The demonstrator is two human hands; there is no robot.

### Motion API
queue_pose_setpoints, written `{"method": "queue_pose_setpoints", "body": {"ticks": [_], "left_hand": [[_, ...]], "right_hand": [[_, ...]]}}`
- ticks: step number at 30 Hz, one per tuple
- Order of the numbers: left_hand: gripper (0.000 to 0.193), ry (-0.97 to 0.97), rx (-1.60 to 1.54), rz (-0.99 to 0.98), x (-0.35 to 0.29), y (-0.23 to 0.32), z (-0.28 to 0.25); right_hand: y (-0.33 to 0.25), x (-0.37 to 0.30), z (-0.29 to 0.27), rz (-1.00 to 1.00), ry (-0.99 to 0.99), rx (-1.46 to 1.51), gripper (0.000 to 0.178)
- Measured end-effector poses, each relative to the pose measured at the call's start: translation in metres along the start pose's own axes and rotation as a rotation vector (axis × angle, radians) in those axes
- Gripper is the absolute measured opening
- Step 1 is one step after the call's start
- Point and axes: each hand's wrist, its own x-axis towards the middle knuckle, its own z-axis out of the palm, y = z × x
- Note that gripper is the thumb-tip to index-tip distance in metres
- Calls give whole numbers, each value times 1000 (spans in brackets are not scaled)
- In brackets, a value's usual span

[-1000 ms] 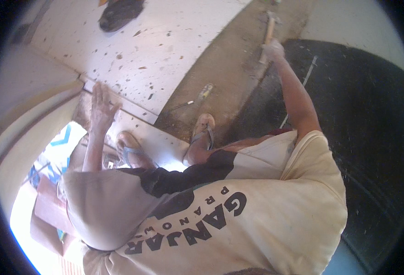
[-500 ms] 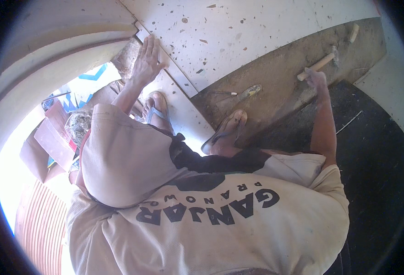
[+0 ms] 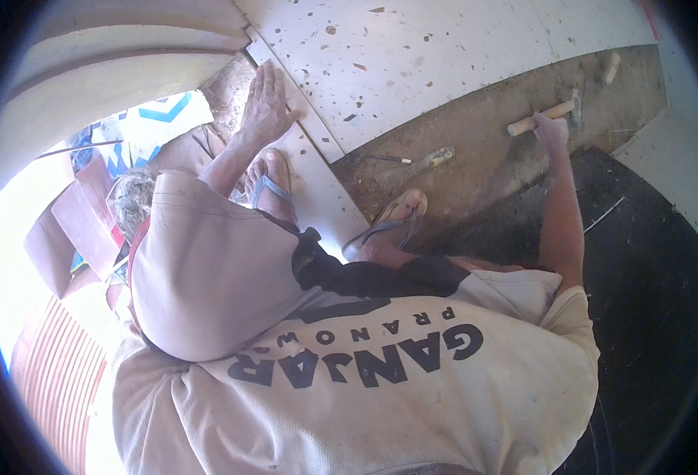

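My left hand (image 3: 268,109) lies flat, fingers stretched out and pointing away from me. It rests on a narrow speckled tile strip (image 3: 315,131) that runs along the edge of a large white speckled floor slab (image 3: 436,67). Over on the right, my right hand (image 3: 551,131) is closed round the wooden handle of a hammer (image 3: 521,127). The hammer's greyish head points to the far right, above bare brown ground (image 3: 495,170). Nothing but the strip is under my left hand.
A flat tool with a pale end (image 3: 434,160) and a thin dark stick (image 3: 388,159) lie on the ground between my hands. A wooden block (image 3: 612,68) sits at the far right. Black sheeting (image 3: 642,293) covers the right side. Curved pale steps (image 3: 127,75) rise at left.
The view has shifted a little, moving the floor slightly. The hammer's handle now lies a bit more level in my right hand. My left hand stays flat on the strip.
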Motion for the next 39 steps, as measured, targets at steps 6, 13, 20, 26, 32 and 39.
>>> {"method": "queue_pose_setpoints", "body": {"ticks": [6,13,20,26,32,39], "left_hand": [[99,-35,12,-25,0,3,-6],[101,-120,27,-61,6,10,-11],[102,-70,3,-48,0,7,-9],[103,-89,-11,-55,2,9,-10],[104,-105,-34,-53,7,8,-3],[104,-97,-17,-51,8,7,-1]], "right_hand": [[-37,-17,-46,306,502,279,70],[29,46,-25,275,357,294,92],[40,53,-40,475,332,106,95],[89,85,-22,493,74,292,83],[126,78,-9,590,77,457,65],[87,38,20,482,342,492,68]]}}
